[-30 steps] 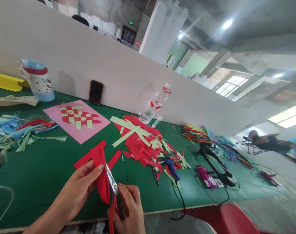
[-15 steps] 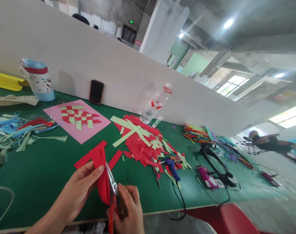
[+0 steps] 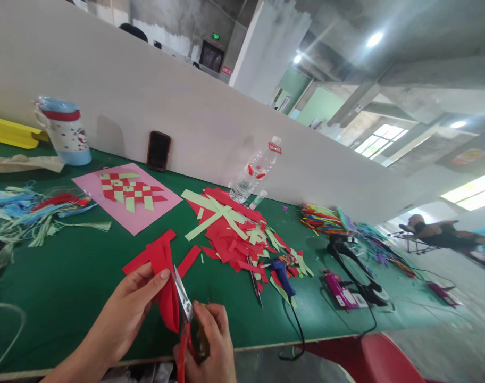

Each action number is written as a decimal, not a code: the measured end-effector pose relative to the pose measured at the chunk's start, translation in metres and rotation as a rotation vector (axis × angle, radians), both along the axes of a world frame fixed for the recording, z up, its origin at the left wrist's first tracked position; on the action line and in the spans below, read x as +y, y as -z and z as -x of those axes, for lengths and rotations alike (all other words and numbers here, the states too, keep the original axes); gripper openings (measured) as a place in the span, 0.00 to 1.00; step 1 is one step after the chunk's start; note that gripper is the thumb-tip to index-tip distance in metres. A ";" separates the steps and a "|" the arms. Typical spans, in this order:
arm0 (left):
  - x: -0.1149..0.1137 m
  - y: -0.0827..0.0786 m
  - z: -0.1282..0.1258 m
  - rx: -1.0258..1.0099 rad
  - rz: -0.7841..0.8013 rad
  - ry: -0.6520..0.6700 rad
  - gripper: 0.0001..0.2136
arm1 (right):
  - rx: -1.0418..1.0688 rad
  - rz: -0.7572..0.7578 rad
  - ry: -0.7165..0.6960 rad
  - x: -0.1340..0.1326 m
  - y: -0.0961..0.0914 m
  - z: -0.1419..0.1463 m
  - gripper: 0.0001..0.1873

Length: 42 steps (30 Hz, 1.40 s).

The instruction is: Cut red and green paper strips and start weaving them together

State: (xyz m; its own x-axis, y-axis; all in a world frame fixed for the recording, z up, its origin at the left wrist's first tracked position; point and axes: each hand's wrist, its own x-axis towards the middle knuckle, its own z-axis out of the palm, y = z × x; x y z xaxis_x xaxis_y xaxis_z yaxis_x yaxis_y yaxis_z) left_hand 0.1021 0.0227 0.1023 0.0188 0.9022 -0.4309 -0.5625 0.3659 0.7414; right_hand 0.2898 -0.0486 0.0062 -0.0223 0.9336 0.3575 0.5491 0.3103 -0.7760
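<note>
My left hand pinches a folded piece of red paper, thumb on top and fingers beneath. In my right hand are scissors with red handles. Their blades point up and away, lying along the right edge of the folded red paper; whether the paper is between them I cannot tell. Red paper strips lie on the green table just beyond my hands. Further back, a pink sheet carries a woven fish shape of red and pale green strips.
A heap of red and pale green paper scraps covers the middle, with a blue glue gun at its right. Behind stand a plastic bottle, a glue stick, a phone and a flask. Tassels lie left.
Hardly anything differs. Both hands, the red paper and the scissors stay in nearly the same place, with only a very slight shift of the view.
</note>
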 end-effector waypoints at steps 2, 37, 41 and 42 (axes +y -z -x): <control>-0.001 0.001 -0.001 -0.002 -0.005 0.014 0.24 | -0.003 0.003 -0.001 0.000 0.000 0.000 0.40; -0.008 0.003 0.000 -0.007 -0.014 0.105 0.20 | -0.033 -0.054 0.046 0.000 -0.001 0.008 0.34; -0.010 0.006 0.000 0.000 -0.029 0.129 0.20 | -0.012 -0.052 0.028 0.000 0.001 0.007 0.33; -0.010 0.006 0.000 -0.003 -0.027 0.129 0.20 | -0.015 -0.057 0.025 0.000 0.002 0.005 0.33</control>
State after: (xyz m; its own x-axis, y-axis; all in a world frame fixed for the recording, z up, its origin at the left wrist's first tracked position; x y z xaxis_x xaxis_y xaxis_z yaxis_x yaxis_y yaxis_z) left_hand 0.1017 0.0126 0.0967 0.1368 0.9034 -0.4065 -0.5142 0.4155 0.7503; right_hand 0.2843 -0.0482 0.0041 -0.0046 0.9120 0.4101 0.5684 0.3398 -0.7493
